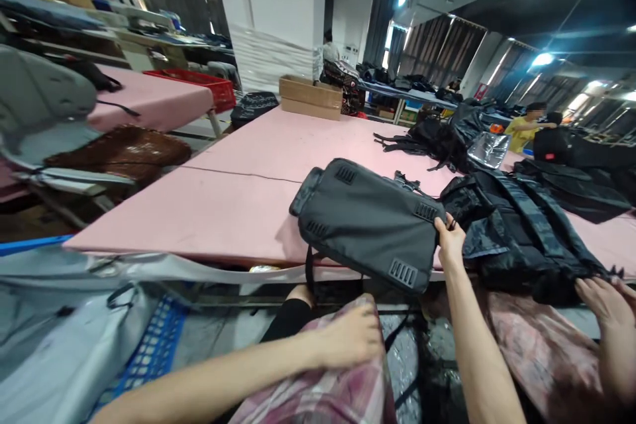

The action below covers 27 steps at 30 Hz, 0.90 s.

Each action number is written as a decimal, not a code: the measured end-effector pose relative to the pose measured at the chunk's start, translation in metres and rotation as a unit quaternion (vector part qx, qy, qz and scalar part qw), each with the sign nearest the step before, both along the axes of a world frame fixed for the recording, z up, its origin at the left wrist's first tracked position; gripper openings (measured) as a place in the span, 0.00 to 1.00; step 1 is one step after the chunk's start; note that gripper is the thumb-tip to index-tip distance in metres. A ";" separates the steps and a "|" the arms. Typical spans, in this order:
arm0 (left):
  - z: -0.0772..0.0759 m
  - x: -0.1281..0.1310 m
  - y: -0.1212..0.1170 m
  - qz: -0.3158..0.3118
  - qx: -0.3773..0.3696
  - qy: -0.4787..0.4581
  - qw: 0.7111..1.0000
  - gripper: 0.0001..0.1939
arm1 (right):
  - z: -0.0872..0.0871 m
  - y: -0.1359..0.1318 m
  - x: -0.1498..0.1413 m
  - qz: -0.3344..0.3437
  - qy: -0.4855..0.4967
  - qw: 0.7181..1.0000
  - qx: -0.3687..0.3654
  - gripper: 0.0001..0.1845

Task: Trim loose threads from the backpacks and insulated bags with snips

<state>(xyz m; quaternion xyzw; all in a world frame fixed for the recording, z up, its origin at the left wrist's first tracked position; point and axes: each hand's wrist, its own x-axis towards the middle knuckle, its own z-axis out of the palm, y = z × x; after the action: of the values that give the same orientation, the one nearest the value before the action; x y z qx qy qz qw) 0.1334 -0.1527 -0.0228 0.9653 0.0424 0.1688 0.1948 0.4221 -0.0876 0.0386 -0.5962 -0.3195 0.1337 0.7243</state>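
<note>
A grey padded bag (368, 222) lies on its side at the near edge of the pink table (233, 205), with a strap hanging off the edge. My right hand (450, 238) is closed on the bag's right corner. My left hand (350, 338) rests on plaid cloth (328, 391) over my lap below the table, fingers lying loosely and holding nothing. A black shiny bag (521, 232) lies right of the grey one. Another person's hand (603, 298) touches its near right end.
More black bags (442, 136) and a cardboard box (311, 96) sit farther back on the table. A second pink table with a red crate (209, 83) stands left. A blue crate with grey plastic (144, 351) is at lower left. A person in yellow (527, 129) works at the far right.
</note>
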 end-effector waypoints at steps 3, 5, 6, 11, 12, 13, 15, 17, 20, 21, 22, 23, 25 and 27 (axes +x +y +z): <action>-0.037 -0.054 0.045 0.269 -0.155 -0.013 0.950 0.12 | -0.003 0.015 0.025 0.004 0.023 1.000 -0.001 0.27; -0.050 -0.083 0.080 0.388 -0.187 -0.037 0.902 0.17 | -0.004 0.019 0.028 0.002 0.031 1.000 -0.004 0.26; -0.052 -0.094 0.097 0.437 -0.199 -0.051 0.876 0.18 | -0.004 0.021 0.028 -0.002 0.034 0.999 -0.006 0.26; -0.031 -0.113 0.165 0.557 -0.236 -0.137 0.784 0.24 | -0.004 0.021 0.028 -0.011 0.041 0.999 -0.014 0.26; -0.026 -0.111 0.174 0.560 -0.242 -0.154 0.778 0.24 | -0.004 0.020 0.028 -0.013 0.041 0.999 -0.015 0.26; -0.020 -0.107 0.183 0.560 -0.249 -0.168 0.772 0.23 | -0.004 0.019 0.028 -0.014 0.040 0.999 -0.017 0.27; -0.012 -0.099 0.196 0.563 -0.263 -0.192 0.759 0.24 | -0.004 0.016 0.028 -0.018 0.039 0.999 -0.019 0.28; -0.005 -0.092 0.207 0.572 -0.272 -0.213 0.744 0.27 | -0.002 0.013 0.026 -0.022 0.035 0.999 -0.023 0.28; 0.004 -0.084 0.221 0.558 -0.284 -0.226 0.746 0.30 | 0.002 0.011 0.021 -0.029 0.024 0.999 -0.028 0.29; 0.007 -0.082 0.225 0.546 -0.289 -0.224 0.754 0.30 | 0.004 0.010 0.019 -0.031 0.019 0.999 -0.029 0.29; 0.009 -0.081 0.229 0.532 -0.295 -0.219 0.763 0.30 | 0.006 0.009 0.017 -0.032 0.014 0.999 -0.030 0.29; 0.011 -0.080 0.232 0.517 -0.302 -0.211 0.772 0.29 | 0.007 0.008 0.016 -0.033 0.009 0.999 -0.031 0.30; 0.013 -0.082 0.233 0.492 -0.321 -0.191 0.787 0.28 | 0.007 0.000 0.011 -0.034 0.002 0.999 -0.036 0.31; 0.015 -0.089 0.228 0.468 -0.346 -0.169 0.795 0.30 | 0.000 -0.019 0.004 -0.039 -0.003 0.998 -0.040 0.32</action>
<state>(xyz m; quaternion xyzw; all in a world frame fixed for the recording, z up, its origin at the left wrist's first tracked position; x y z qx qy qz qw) 0.0443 0.0757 -0.0078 0.6519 0.5112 0.3737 0.4173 0.4260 -0.1067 0.0388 -0.6372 -0.2927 0.1156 0.7035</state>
